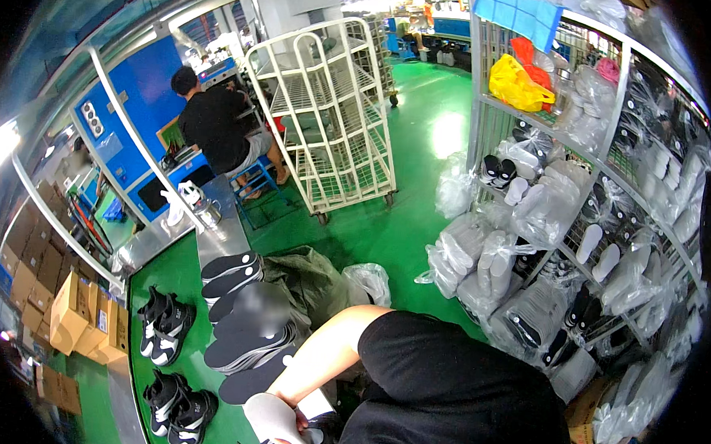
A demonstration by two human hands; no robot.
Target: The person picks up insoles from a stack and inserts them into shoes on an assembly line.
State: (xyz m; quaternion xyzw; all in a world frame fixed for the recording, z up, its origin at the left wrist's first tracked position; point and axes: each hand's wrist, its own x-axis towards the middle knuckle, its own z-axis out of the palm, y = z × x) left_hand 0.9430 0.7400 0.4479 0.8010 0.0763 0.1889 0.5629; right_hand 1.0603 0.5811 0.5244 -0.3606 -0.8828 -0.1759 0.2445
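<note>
A bare forearm comes out of a black sleeve and bends left and down; I take it for my right arm. At its end my right hand (302, 423) is partly covered by a pale grey insole (269, 417), with fingers closed at its edge. A black shoe (327, 429) with pale parts sits directly beside these fingers, cut off by the lower edge. Some skin shows below the insole, perhaps my left hand (285, 443), but its fingers are not distinct. Dark insoles (243, 350) with white round marks lie stacked just beyond the hands.
Black-and-white sneakers (164, 325) stand in pairs at left, near cardboard boxes (90, 313). A dark sack (305, 279) lies beyond the insoles. A wheeled wire cart (328, 133) stands ahead, near a seated person (213, 124). Racks (604, 153) at right hold bagged insoles (550, 207).
</note>
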